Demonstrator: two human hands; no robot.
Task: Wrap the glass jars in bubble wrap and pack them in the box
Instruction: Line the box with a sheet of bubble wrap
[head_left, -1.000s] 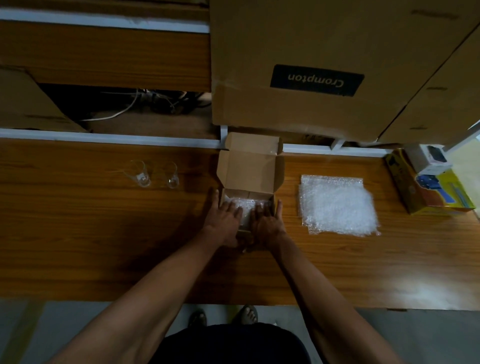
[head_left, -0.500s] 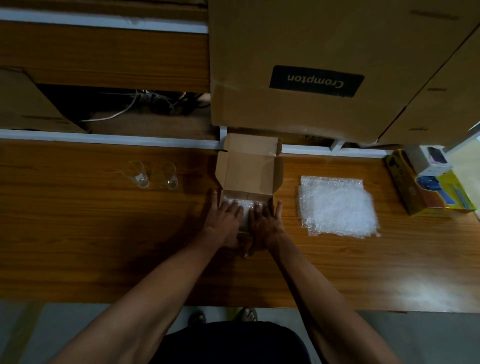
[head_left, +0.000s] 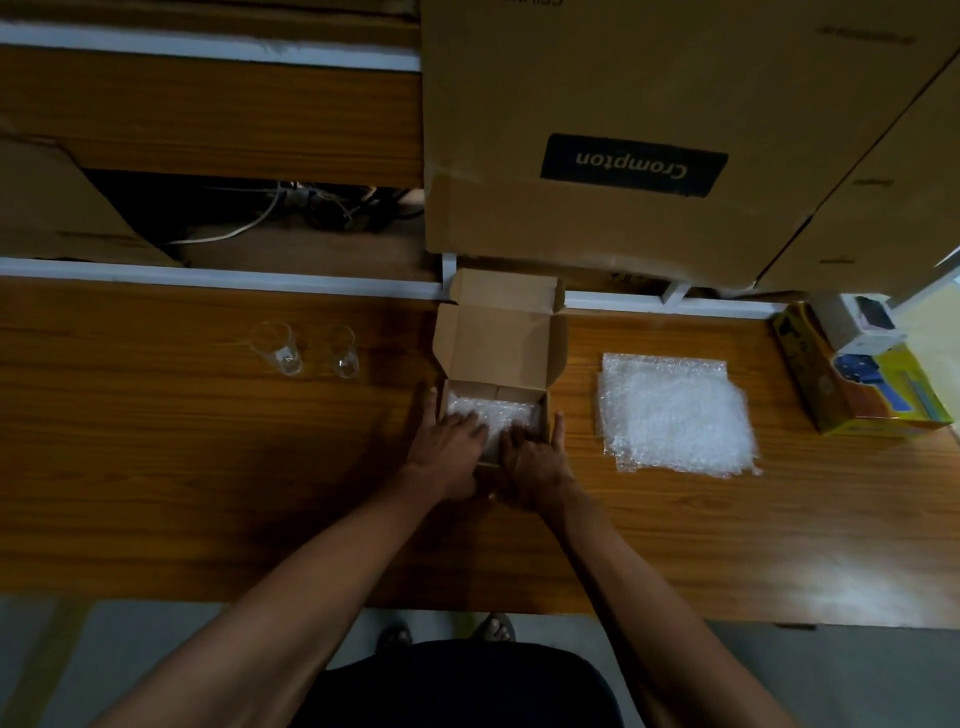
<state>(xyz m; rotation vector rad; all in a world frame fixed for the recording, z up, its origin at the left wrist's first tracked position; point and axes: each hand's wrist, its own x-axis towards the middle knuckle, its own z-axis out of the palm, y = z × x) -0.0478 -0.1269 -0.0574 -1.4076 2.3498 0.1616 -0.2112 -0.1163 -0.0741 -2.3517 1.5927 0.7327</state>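
- A long brown wood-grain table (head_left: 208, 467) runs across a dim room, with large brown cardboard cartons (head_left: 649, 130) stacked behind it and a yellow printed carton (head_left: 857, 395) at its right end.
- Over the last second little has changed: both hands remain at the small open brown cardboard box (head_left: 498, 358), and the fingers have crept only slightly further in over the white bubble-wrapped bundle (head_left: 511, 415) lying inside.
- I take that to mean one wrapped jar is being seated in the box, so the task is partly done and the settling step is nearly over.
- The left hand (head_left: 447, 441) lies flat with straight fingers pressing on the bundle's left part, its thumb outside the box's left wall.
- The right hand (head_left: 535, 457) likewise lies spread, fingers on the bundle's near right part, thumb up along the box's right wall; neither hand grips anything.
- Two clear glass jars (head_left: 306, 351) stand unwrapped side by side on the table, well apart to the left of the left hand.
- A pile of loose white bubble-wrap sheets (head_left: 675, 415) lies near the right hand, just right of the box.
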